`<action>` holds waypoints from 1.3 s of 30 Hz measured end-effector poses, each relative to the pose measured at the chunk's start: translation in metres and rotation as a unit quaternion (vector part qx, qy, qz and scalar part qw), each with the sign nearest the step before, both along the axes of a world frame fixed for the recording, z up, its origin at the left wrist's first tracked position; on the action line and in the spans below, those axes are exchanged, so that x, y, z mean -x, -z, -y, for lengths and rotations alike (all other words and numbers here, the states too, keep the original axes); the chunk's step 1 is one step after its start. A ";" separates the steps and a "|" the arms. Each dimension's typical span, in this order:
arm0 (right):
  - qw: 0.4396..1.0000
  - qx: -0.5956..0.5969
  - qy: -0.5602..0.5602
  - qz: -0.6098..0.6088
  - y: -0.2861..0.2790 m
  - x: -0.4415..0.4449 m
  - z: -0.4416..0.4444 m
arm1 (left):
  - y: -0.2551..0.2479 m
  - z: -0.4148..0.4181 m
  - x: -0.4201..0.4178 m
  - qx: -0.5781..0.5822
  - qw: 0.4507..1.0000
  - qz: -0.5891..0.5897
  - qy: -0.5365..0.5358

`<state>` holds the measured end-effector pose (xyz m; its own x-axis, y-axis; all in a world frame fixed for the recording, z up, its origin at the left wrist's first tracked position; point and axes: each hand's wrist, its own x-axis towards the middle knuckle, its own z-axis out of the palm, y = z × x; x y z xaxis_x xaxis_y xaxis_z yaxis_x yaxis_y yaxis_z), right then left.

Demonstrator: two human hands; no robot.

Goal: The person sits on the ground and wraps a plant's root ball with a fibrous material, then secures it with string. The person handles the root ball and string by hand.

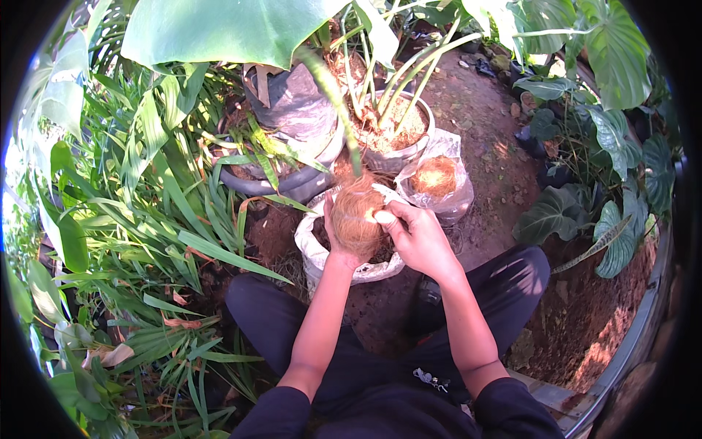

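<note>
A brown ball of coconut fibre (356,219) with a long upright green leaf (337,101) rising from its top is held above a white sack (310,247). My left hand (346,255) cups the ball from below and its left side. Against the right side, the bent fingers and thumb of my right hand (414,233) pinch at the fibre; whether a thread is between them is too small to tell. Dark soil shows inside the rolled-down sack, partly hidden by the ball and hands.
Beyond the sack stand a potted plant with thick stems (403,123) and a wide dark pot (296,186). A clear plastic bag (460,192) holds a clump of fibre (434,175). Strappy foliage (164,219) crowds the left; a large leaf (219,33) overhangs the top.
</note>
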<state>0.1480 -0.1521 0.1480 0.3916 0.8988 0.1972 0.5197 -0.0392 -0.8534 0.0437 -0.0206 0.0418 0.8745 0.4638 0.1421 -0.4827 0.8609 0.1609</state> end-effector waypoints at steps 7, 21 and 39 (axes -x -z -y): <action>0.998 -0.038 0.014 -0.045 0.003 -0.010 0.001 | 0.012 0.001 -0.009 -0.011 1.000 -0.013 -0.001; 0.996 -0.012 0.085 0.005 0.002 0.003 -0.004 | 0.037 -0.006 -0.018 -0.144 0.969 -0.192 -0.052; 0.994 0.011 0.098 0.038 0.004 -0.013 -0.004 | -0.011 0.015 -0.013 -0.368 0.831 -0.339 -0.240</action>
